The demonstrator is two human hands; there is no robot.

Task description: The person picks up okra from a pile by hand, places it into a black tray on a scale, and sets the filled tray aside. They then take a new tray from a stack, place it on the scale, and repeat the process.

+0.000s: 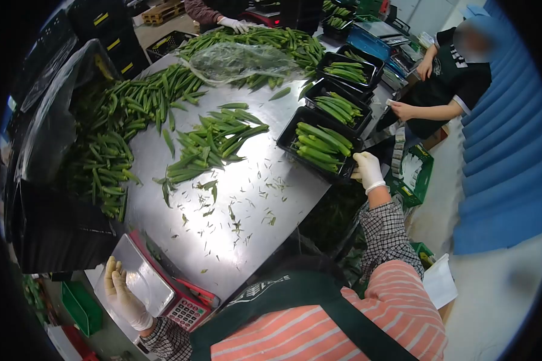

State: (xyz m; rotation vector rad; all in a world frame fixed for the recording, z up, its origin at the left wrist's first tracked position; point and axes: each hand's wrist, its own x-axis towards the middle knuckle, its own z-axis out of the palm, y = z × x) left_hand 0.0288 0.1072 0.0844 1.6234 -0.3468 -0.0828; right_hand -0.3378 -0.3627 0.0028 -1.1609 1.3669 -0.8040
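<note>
While my right hand [370, 171] stands at three o'clock, its gloved fingers bend against the near right end of a black tray [288, 135], touching it; how firmly they have hold of it I cannot tell; the left hand [123, 296], also gloved, is at eight o'clock with fingers stretched out and loosely together, holding nothing, over the edge of a red scale [137, 274]. The tray sits at two o'clock on the metal table [265, 153], by its edge; the okra [320, 146] in it is bright green, long and plump, the pods packed roughly side by side and paler in places; two more filled trays [337, 109] run beyond it towards one o'clock.

At ten o'clock lies a small loose pile of okra [214, 141]; a bigger heap [144, 96] arcs behind it towards twelve, partly under clear plastic [241, 62]; green scraps [235, 226] dot the metal towards seven.

White lettering [265, 290] crosses my dark green apron [247, 319] at six o'clock, too slanted and small to read; the scale's keypad [188, 313] has marks I cannot make out; yellow labels [101, 18] on the dark crates [96, 33] at eleven are likewise illegible.
</note>
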